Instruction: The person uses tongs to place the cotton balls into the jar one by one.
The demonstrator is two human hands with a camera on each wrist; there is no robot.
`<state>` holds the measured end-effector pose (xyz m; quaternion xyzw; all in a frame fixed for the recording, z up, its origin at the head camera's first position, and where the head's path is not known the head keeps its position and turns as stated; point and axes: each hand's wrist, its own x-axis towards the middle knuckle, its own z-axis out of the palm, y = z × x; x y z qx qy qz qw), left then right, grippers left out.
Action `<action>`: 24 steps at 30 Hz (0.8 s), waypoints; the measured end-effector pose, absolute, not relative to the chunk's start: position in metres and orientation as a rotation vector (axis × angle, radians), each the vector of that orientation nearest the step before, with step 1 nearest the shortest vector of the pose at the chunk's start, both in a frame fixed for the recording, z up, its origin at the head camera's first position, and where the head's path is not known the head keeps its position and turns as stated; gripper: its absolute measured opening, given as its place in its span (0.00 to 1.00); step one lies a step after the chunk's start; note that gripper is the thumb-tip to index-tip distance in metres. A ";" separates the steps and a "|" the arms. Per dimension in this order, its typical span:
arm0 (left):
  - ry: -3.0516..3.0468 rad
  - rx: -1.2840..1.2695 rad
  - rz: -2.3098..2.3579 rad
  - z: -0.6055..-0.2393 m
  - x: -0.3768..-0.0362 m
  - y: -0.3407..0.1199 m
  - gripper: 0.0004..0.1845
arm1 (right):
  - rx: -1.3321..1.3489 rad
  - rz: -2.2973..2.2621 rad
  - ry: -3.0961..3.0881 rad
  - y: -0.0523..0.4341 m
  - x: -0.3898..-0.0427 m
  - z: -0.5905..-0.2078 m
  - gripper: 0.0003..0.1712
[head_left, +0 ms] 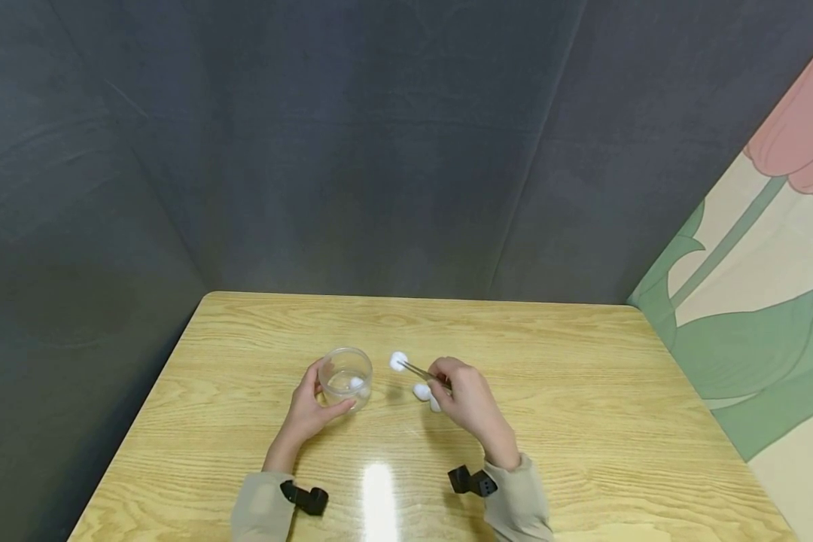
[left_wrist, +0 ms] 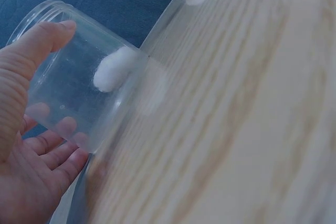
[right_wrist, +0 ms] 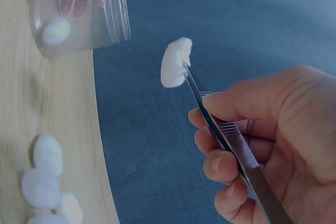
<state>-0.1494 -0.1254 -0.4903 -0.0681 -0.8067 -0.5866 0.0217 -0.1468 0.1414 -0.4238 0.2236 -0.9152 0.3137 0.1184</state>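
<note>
Steel tweezers [right_wrist: 231, 140], pinched in the right hand [head_left: 470, 403], held a cotton ball [head_left: 398, 361]; left hand [head_left: 308, 410] gripped the jar [head_left: 345, 376], best kept steady.

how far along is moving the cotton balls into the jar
Early. One cotton ball already lies in the clear jar, which the left hand grips. The right hand holds tweezers pinching a second ball, not yet in. A few loose balls remain on the table.

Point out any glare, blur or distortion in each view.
Head view: bright glare patch on the table, straight edges bowed by the wide lens. Left wrist view: wood grain smeared soft beside the clear jar. Right wrist view: tweezers and cotton ball fairly sharp, blue cast overall.
</note>
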 end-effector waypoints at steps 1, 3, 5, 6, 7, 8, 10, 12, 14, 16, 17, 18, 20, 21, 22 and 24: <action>-2.501 -0.208 -1.819 -0.490 -0.149 -0.125 0.44 | 0.658 0.920 -2.677 0.141 -0.147 -0.423 0.08; -2.501 -0.204 -1.820 -0.490 -0.149 -0.125 0.45 | 0.667 0.923 -2.668 0.140 -0.148 -0.422 0.08; -2.503 -0.201 -1.820 -0.490 -0.149 -0.125 0.45 | 0.674 0.928 -2.658 0.140 -0.149 -0.421 0.08; -2.504 -0.201 -1.821 -0.490 -0.149 -0.125 0.45 | 0.678 0.930 -2.653 0.139 -0.150 -0.421 0.08; -2.503 -0.200 -1.820 -0.490 -0.149 -0.125 0.45 | 0.679 0.931 -2.650 0.139 -0.150 -0.421 0.09; -2.503 -0.201 -1.821 -0.490 -0.149 -0.125 0.45 | 0.681 0.931 -2.648 0.139 -0.151 -0.421 0.09; -2.504 -0.200 -1.820 -0.490 -0.150 -0.125 0.45 | 0.681 0.938 -2.647 0.138 -0.151 -0.420 0.09; -2.505 -0.199 -1.816 -0.490 -0.150 -0.125 0.44 | 0.685 0.947 -2.649 0.138 -0.152 -0.420 0.09; -2.506 -0.197 -1.813 -0.490 -0.150 -0.125 0.44 | 0.686 0.956 -2.654 0.137 -0.153 -0.419 0.09; -2.503 -0.197 -1.813 -0.490 -0.150 -0.125 0.44 | 0.690 0.966 -2.660 0.136 -0.153 -0.419 0.08; -2.501 -0.199 -1.814 -0.490 -0.150 -0.125 0.44 | 0.689 0.963 -2.664 0.135 -0.153 -0.419 0.08; -2.498 -0.200 -1.818 -0.490 -0.150 -0.125 0.44 | 0.688 0.962 -2.668 0.135 -0.153 -0.419 0.08; -2.491 -0.206 -1.820 -0.490 -0.150 -0.124 0.44 | 0.695 0.958 -2.668 0.133 -0.153 -0.420 0.08; -2.489 -0.209 -1.821 -0.490 -0.150 -0.124 0.44 | 0.697 0.957 -2.666 0.133 -0.153 -0.420 0.08; -2.486 -0.210 -1.822 -0.490 -0.150 -0.124 0.44 | 0.699 0.955 -2.663 0.132 -0.153 -0.420 0.08; -2.484 -0.214 -1.821 -0.490 -0.150 -0.124 0.44 | 0.702 0.961 -2.659 0.130 -0.153 -0.420 0.08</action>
